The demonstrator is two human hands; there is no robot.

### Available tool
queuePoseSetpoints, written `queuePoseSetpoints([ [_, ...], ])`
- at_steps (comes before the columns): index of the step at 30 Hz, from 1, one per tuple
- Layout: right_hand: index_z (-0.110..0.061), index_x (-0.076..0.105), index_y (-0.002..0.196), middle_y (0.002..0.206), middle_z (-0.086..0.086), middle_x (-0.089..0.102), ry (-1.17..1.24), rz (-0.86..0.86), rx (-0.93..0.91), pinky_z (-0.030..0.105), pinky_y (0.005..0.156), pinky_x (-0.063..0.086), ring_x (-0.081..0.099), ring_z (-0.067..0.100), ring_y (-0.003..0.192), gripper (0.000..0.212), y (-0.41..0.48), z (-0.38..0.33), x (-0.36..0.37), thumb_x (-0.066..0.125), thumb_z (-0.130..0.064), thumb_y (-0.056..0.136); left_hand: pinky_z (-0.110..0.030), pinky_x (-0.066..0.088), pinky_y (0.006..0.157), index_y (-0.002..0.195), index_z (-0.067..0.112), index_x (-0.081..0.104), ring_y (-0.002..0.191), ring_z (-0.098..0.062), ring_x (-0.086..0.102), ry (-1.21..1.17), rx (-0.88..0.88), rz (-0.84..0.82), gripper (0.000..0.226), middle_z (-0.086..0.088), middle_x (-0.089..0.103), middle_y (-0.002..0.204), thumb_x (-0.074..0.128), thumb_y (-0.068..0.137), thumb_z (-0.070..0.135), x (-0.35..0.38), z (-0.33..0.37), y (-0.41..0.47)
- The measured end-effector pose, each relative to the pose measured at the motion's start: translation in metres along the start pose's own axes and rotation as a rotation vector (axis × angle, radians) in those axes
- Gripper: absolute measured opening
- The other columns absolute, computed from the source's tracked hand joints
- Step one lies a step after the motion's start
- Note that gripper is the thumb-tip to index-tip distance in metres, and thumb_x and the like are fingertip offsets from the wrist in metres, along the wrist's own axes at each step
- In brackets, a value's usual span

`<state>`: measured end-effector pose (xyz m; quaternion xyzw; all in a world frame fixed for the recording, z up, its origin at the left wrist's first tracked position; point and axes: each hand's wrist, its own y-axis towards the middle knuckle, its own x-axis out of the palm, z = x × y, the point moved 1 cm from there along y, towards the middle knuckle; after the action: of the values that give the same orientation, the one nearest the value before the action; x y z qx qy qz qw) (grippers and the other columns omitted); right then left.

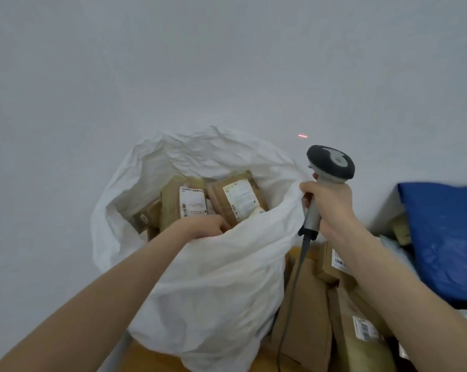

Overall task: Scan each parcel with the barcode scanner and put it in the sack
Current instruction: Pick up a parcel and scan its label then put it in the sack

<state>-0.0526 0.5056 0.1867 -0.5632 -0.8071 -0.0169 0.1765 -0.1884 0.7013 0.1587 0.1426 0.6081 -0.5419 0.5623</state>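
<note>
**Left hand in sack, scanner in right**

Head view:
- White sack (213, 291) stands open against the wall (173, 63), mouth facing you.
- Brown parcels sit inside it. One with a white label (192, 202) is at mid-mouth, and a second parcel (240, 197) leans just right of it.
- Your left hand (203, 226) reaches over the sack's near rim and touches the labelled parcel. Its fingertips are hidden behind the rim fold, so I can't tell if it grips anything.
- Your right hand (331, 208) is wrapped round the scanner (331, 163) handle at the sack's right rim, head up. Its cable (294, 285) hangs down.
- A short red line (303, 136) shows on the wall above the scanner.
- More brown boxes (307, 291) lie right of the sack, under your right forearm, with a blue bag (447, 237) at the far right.
</note>
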Motion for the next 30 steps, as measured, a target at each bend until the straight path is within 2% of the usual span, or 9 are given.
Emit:
queuePoseSetpoints([
  [2,-0.013,0.059,0.083,0.068,0.007,0.056,-0.067,0.015,0.036,0.027,0.057,0.048,0.052,0.017,0.056,0.019,-0.002,0.011,-0.012,0.067,0.003,0.078,-0.031,0.047,0.086,0.118,0.009,0.064,0.108,-0.024,0.061,0.038,-0.004,-0.052,0.028,-0.008,0.066,0.12,0.053,0.097,0.024,0.021,0.004,0.009],
  [5,-0.012,0.058,0.084,0.072,0.009,0.056,-0.12,0.087,0.076,0.029,0.062,0.048,0.052,0.019,0.06,0.016,0.004,0.023,-0.03,0.068,0.0,0.079,-0.033,0.05,0.088,0.116,0.018,0.067,0.101,-0.015,0.061,-0.023,0.018,0.313,0.041,0.005,0.066,0.111,0.065,0.086,0.045,0.013,0.009,0.018],
  [8,-0.012,0.056,0.083,0.074,0.012,0.055,-0.113,0.129,0.099,0.03,0.064,0.047,0.05,0.021,0.062,0.017,0.007,0.03,-0.039,0.068,0.001,0.08,-0.043,0.043,0.103,0.143,0.02,0.041,0.128,-0.027,0.045,0.014,-0.022,0.62,0.068,-0.007,0.043,0.143,0.064,0.086,0.048,-0.012,0.016,0.033],
  [10,-0.012,0.056,0.081,0.074,0.014,0.055,-0.116,0.114,0.102,0.031,0.063,0.046,0.05,0.023,0.062,0.018,0.007,0.035,-0.04,0.067,0.002,0.079,-0.05,0.035,0.109,0.154,0.021,0.01,0.14,-0.036,0.03,-0.031,-0.062,0.601,0.085,-0.014,0.012,0.16,0.061,0.09,0.045,-0.014,0.028,0.049],
  [12,-0.011,0.056,0.077,0.074,0.015,0.057,-0.134,0.108,0.094,0.033,0.065,0.046,0.051,0.024,0.064,0.017,0.008,0.039,-0.039,0.068,0.002,0.078,-0.05,0.034,0.108,0.155,0.022,0.003,0.142,-0.035,0.027,-0.033,-0.046,0.58,0.081,-0.008,-0.001,0.162,0.054,0.095,0.041,-0.007,0.039,0.072],
  [18,-0.018,0.055,0.073,0.078,0.006,0.062,-0.179,0.133,0.014,0.044,0.082,0.053,0.058,0.022,0.074,0.023,0.024,0.042,-0.035,0.073,-0.004,0.079,-0.048,0.036,0.108,0.154,0.02,0.008,0.141,-0.036,0.026,0.026,-0.162,0.689,0.077,-0.008,0.007,0.161,0.056,0.095,0.031,-0.009,0.015,0.109],
  [23,-0.013,0.063,0.101,0.1,0.006,0.069,-0.18,0.128,0.047,0.049,0.094,0.052,0.064,0.028,0.1,0.036,0.042,0.051,-0.03,0.084,-0.025,0.074,-0.048,0.026,0.114,0.152,0.03,0.019,0.142,-0.025,0.025,0.325,0.175,0.84,0.076,-0.001,0.023,0.158,0.05,0.086,0.052,-0.003,0.044,0.12],
  [27,-0.006,0.064,0.108,0.102,0.013,0.069,-0.322,0.114,0.082,0.051,0.091,0.054,0.065,0.033,0.098,0.041,0.055,0.058,-0.017,0.081,-0.013,0.071,-0.051,0.023,0.113,0.147,0.034,0.03,0.145,-0.03,0.018,0.328,-0.027,0.685,0.067,-0.005,0.016,0.16,0.053,0.088,0.055,-0.02,0.023,0.132],
  [30,-0.004,0.064,0.105,0.098,0.015,0.069,-0.343,0.169,0.082,0.05,0.088,0.055,0.065,0.034,0.095,0.036,0.067,0.061,-0.016,0.075,-0.008,0.071,-0.052,0.011,0.117,0.152,0.028,0.021,0.148,-0.032,0.001,0.275,-0.237,0.545,0.06,-0.004,-0.001,0.163,0.034,0.099,0.052,-0.025,-0.027,0.131],
])
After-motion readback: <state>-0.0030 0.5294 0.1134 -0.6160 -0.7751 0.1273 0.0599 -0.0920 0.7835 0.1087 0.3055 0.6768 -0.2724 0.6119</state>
